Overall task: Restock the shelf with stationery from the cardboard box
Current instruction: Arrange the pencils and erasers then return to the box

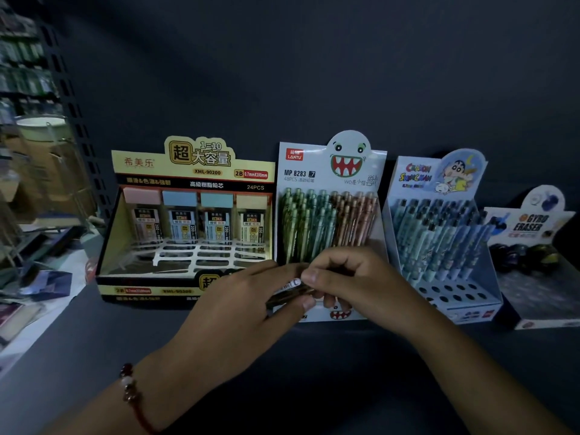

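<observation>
On the dark shelf [314,372] stands a white monster-face display box [329,171] full of green and brown mechanical pencils. In front of its lower part, my left hand [248,309] and my right hand [351,274] meet. Both grip a small dark bundle of pencils [292,290] with a white label end. The bundle lies tilted between my fingers, mostly hidden by them. The cardboard box is not in view.
A yellow lead-refill display box [188,221] with several empty slots stands on the left. A blue cartoon pencil display [439,233] and a gyro eraser box [533,255] stand on the right. Cluttered goods lie beyond the shelf upright [72,120] at far left.
</observation>
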### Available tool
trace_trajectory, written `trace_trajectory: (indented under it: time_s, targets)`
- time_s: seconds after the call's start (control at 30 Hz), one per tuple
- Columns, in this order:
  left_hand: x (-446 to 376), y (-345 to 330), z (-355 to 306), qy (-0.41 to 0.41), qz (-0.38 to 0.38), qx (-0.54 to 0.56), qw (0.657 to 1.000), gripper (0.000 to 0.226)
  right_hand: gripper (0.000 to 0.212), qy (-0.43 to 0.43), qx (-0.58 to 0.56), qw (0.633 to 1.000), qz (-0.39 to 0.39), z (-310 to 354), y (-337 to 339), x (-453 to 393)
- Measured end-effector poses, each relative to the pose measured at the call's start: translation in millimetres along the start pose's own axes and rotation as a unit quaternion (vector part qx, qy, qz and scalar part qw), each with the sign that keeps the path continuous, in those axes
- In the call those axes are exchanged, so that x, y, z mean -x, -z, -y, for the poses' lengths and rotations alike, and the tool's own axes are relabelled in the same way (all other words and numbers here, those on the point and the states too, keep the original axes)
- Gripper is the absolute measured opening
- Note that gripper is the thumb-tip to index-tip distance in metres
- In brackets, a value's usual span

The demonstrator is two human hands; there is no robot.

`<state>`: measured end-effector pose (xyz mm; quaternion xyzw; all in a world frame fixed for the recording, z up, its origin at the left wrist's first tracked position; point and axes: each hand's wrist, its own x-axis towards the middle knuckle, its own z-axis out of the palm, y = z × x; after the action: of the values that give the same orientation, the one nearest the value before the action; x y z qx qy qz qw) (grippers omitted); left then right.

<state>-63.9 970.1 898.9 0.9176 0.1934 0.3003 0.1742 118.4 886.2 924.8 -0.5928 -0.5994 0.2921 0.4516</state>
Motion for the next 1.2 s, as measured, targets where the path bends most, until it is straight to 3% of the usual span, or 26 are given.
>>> trace_trajectory:
  time_s: [0.23,0.43,0.6,0.7,0.9,1.2]
  targets:
    - [-0.6,-1.2,0.9,0.016,0.011,0.011,1.000,0.054,0.007,0.001,-0.001,0.999,-0.032,0.9,6.3,0.4]
    - [0.5,1.0,-3.0,0.024,-0.002,0.048,0.999,0.037,0.026,0.009,-0.075,0.989,-0.126,3.6,21.4,-0.4]
    - [1.6,2.6,-5.3,0.022,0.004,0.046,0.999,0.023,0.024,0.039,-0.250,0.940,-0.229,7.9,35.2,-2.7]
    - [3.0,1.3,-5.0,0.014,0.028,0.039,0.999,0.023,0.019,0.064,-0.292,0.902,-0.312,9.6,41.5,-2.1]
    - [6.1,-1.6,-5.6,-0.020,0.120,0.034,0.992,0.017,0.016,0.128,-0.008,0.929,-0.347,-2.0,27.5,0.0]
    - [5.7,-1.2,-7.5,-0.033,0.123,0.009,0.992,0.030,0.020,0.088,0.060,0.960,-0.260,-15.1,9.4,-4.1]
